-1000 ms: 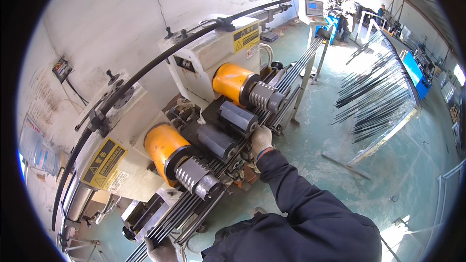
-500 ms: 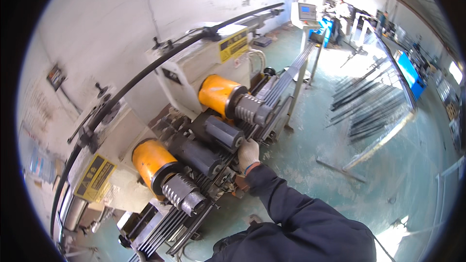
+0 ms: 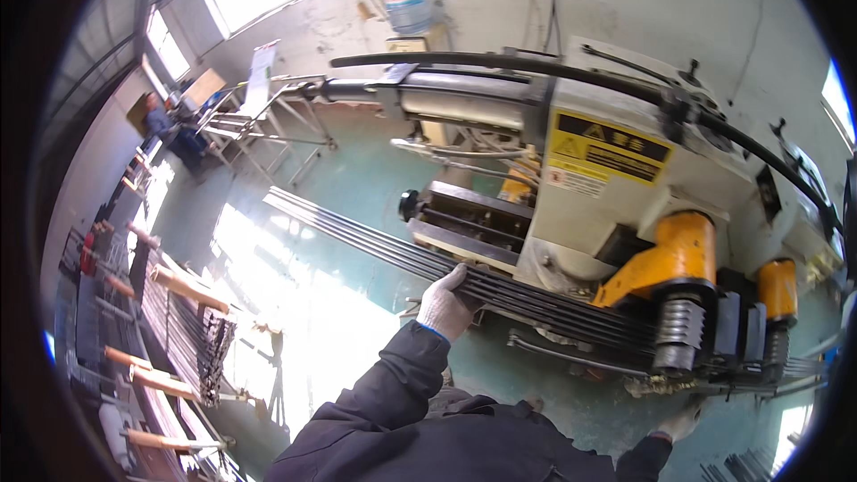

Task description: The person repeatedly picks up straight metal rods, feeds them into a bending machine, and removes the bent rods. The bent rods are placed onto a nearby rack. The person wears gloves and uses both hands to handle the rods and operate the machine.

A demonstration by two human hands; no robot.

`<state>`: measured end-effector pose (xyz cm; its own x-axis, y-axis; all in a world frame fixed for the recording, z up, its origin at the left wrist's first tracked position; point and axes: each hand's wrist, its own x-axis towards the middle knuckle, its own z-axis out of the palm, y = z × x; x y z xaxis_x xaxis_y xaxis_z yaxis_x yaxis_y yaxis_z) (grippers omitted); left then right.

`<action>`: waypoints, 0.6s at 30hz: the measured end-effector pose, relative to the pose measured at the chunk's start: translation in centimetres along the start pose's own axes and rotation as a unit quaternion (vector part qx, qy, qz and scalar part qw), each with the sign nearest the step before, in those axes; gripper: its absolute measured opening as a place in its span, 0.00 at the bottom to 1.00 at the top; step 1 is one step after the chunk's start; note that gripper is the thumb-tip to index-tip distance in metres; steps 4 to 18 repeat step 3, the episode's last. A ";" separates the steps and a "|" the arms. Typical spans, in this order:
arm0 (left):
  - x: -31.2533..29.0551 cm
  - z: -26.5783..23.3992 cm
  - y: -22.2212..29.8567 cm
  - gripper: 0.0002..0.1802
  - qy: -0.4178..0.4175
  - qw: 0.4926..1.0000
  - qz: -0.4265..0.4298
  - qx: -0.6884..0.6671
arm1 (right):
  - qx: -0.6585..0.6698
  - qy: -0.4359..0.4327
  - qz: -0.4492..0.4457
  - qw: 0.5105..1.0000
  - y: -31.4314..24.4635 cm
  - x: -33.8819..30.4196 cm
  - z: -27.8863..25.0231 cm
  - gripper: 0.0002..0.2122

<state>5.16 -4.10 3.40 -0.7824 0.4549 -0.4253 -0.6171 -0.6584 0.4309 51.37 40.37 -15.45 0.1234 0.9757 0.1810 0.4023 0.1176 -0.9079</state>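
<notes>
My left hand [image 3: 445, 305], in a pale work glove, is closed round a row of long dark metal rods [image 3: 375, 244], its thumb on top and the other fingers hidden beneath. The rods run side by side from the open floor at the left into the machine [image 3: 616, 116] at the right. There they pass near a ribbed metal roller [image 3: 680, 330] below an orange cylinder [image 3: 686, 245]. My right hand [image 3: 683, 421], also gloved, is low at the right, just under the machine's front edge. Its fingers are too unclear to read.
A black hose [image 3: 500, 60] arches over the machine. To the left stands a rack with wooden-looking rollers [image 3: 183, 286] holding bundled stock. Beyond are a metal-frame table [image 3: 259, 116] and another person [image 3: 170, 129]. A water bottle [image 3: 406, 0] stands by the wall. More rods [image 3: 745, 466] lie at lower right.
The view has swung left along the machine. My left hand has come into view, gripping the rods. My right hand, earlier beside the dark rollers, now appears at the lower right.
</notes>
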 end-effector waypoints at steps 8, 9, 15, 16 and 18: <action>1.5 -4.5 7.0 0.15 0.031 0.998 0.047 -0.029 | 0.178 -0.033 0.177 0.967 2.6 -5.8 1.4 0.24; 1.5 -4.5 7.0 0.15 0.031 0.998 0.047 -0.029 | 0.178 -0.033 0.177 0.967 2.6 -5.8 1.4 0.24; 1.5 -4.5 7.0 0.15 0.031 0.998 0.047 -0.029 | 0.178 -0.033 0.177 0.967 2.6 -5.8 1.4 0.24; 1.5 -4.5 7.0 0.15 0.031 0.998 0.047 -0.029 | 0.178 -0.033 0.177 0.967 2.6 -5.8 1.4 0.24; 1.5 -4.5 7.0 0.15 0.031 0.998 0.047 -0.029 | 0.178 -0.033 0.177 0.967 2.6 -5.8 1.4 0.24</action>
